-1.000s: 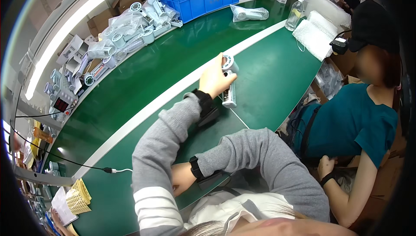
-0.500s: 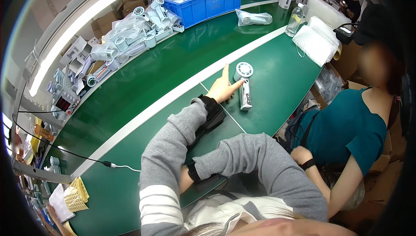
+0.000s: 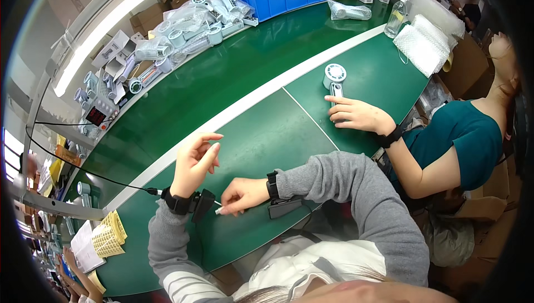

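Here, a white plug [image 3: 218, 210] juts from the right hand [image 3: 243, 194].

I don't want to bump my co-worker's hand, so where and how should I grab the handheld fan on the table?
I'd take the handheld fan by the rim of its round head, coming from the left: the head is uncovered, while the co-worker's hand covers part of the handle from the right.

Left hand [image 3: 194, 163], right hand [image 3: 243, 194]: two. White plug [image 3: 218, 210]: one. Lone fan [image 3: 335, 73]: one. Blue crate [image 3: 281, 1]: one. White-capped clear bottle [image 3: 395, 19]: one. Heaped fans [image 3: 214, 35]: several, count obscured.
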Tool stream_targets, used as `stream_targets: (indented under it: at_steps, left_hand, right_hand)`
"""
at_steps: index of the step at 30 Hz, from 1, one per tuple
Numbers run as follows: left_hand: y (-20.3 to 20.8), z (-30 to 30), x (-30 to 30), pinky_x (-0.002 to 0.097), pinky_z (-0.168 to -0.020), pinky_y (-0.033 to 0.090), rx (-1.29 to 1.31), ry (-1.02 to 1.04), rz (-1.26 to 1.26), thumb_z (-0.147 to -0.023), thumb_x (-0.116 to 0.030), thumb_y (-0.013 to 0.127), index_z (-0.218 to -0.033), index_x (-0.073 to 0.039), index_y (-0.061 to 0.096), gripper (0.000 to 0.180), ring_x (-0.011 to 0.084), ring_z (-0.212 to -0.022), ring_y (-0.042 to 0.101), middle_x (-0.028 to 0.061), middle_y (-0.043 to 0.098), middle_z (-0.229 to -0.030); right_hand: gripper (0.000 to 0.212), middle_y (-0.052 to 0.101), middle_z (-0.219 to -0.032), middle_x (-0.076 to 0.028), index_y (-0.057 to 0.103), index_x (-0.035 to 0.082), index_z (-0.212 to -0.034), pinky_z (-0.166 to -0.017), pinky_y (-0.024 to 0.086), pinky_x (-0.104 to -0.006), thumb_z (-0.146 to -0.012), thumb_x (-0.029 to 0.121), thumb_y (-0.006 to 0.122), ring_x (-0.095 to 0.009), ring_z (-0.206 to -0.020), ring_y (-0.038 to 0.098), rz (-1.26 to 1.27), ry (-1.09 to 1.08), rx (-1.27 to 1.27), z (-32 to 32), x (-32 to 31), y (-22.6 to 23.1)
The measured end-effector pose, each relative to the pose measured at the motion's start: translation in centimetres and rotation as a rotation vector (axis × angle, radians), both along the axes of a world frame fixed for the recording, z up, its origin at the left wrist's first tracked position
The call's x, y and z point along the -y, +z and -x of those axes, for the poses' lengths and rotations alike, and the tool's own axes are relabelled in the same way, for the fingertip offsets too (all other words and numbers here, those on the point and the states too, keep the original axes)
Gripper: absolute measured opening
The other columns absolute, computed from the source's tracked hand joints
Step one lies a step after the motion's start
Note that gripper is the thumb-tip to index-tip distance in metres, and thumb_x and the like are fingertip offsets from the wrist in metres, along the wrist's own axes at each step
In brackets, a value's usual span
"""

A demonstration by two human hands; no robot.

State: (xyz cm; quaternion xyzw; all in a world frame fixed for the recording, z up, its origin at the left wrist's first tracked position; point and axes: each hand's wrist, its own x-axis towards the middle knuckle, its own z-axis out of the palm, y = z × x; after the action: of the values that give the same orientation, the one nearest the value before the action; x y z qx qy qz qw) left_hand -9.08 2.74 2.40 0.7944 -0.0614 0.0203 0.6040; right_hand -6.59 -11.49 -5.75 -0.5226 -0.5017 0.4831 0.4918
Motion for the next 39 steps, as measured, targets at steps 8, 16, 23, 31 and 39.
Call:
stream_targets:
  at_steps: [8,16,23,31,39]
  left_hand:
    - [-5.0,3.4,-3.4,0.0173,-0.038,0.027,0.033,-0.011,0.186,-0.086,-0.011,0.048,-0.084,0.000,0.051,0.011,0.0024,-0.043,0.038,-0.0020,0.045,-0.055]
    - [-8.3,2.5,-2.8,0.0168,-0.037,0.027,-0.231,-0.178,0.315,-0.088,-0.016,0.048,-0.076,-0.003,0.046,0.017,0.0034,-0.041,0.037,-0.0019,0.043,-0.055]
    - [-8.5,2.4,-2.9,0.0167,-0.037,0.029,-0.280,-0.179,0.271,-0.088,-0.018,0.049,-0.080,-0.004,0.048,0.016,0.0035,-0.041,0.038,-0.0022,0.045,-0.057]
    - [-8.5,2.2,-2.7,0.0174,-0.039,0.033,-0.286,-0.182,0.269,-0.088,-0.018,0.049,-0.083,-0.003,0.049,0.016,0.0042,-0.044,0.041,-0.0019,0.046,-0.058]
    - [-9.0,2.1,-2.6,0.0180,-0.042,0.037,-0.280,-0.178,0.343,-0.088,-0.018,0.048,-0.083,-0.003,0.049,0.015,0.0060,-0.046,0.045,-0.0006,0.048,-0.058]
  right_hand:
    - [0.028,0.054,-0.062,-0.001,0.055,0.003,-0.078,-0.049,0.040,-0.0183,-0.087,0.028,0.049,-0.006,-0.053,0.049,-0.049,-0.608,-0.235,-2.6,-1.5,-0.9]
    - [0.027,0.052,-0.061,0.000,0.054,0.004,-0.080,-0.047,0.037,-0.0174,-0.089,0.028,0.046,-0.005,-0.050,0.046,-0.111,-0.756,-0.261,-2.8,-1.2,-1.0]
    - [0.026,0.051,-0.062,0.000,0.053,0.004,-0.080,-0.047,0.037,-0.0173,-0.089,0.027,0.046,-0.005,-0.050,0.046,-0.114,-0.731,-0.265,-2.8,-1.3,-1.1]
    - [0.025,0.051,-0.061,0.000,0.054,0.004,-0.078,-0.047,0.037,-0.0177,-0.089,0.026,0.047,-0.005,-0.050,0.045,-0.131,-0.730,-0.243,-3.0,-1.3,-1.3]
    - [0.025,0.051,-0.061,0.000,0.054,0.004,-0.080,-0.048,0.037,-0.0177,-0.089,0.026,0.047,-0.005,-0.050,0.045,-0.108,-0.726,-0.239,-2.8,-1.2,-1.3]
